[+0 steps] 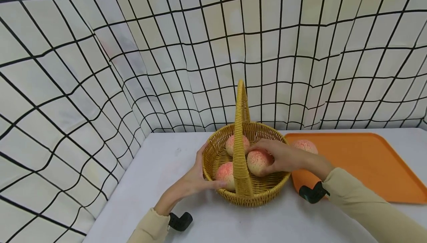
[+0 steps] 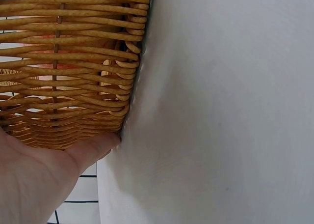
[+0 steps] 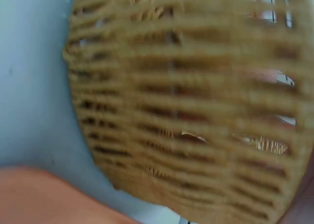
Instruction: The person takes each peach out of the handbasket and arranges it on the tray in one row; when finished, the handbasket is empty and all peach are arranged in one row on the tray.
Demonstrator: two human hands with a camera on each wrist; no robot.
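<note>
A yellow wicker basket (image 1: 263,196) with a tall arched handle stands on the table. My left hand (image 1: 195,178) grips its left side, thumb at the front rim and fingers along the outer wall. In the left wrist view that hand (image 2: 39,180) lies against the weave (image 2: 64,81). Inside the basket, my right hand (image 1: 283,156) holds a pink-speckled peach (image 1: 258,162) right of the handle, thumb and fingers on either side. Two more peaches lie in there, one at the back (image 1: 231,145) and one at the front left (image 1: 225,172). The basket wall (image 3: 186,101) fills the right wrist view, blurred.
An orange tray (image 1: 360,165) lies right of the basket, with another peach (image 1: 305,146) at its left end, partly behind my right forearm. The white tabletop (image 1: 146,191) extends left and in front. White cloth walls under black netting (image 1: 213,57) rise behind and at left.
</note>
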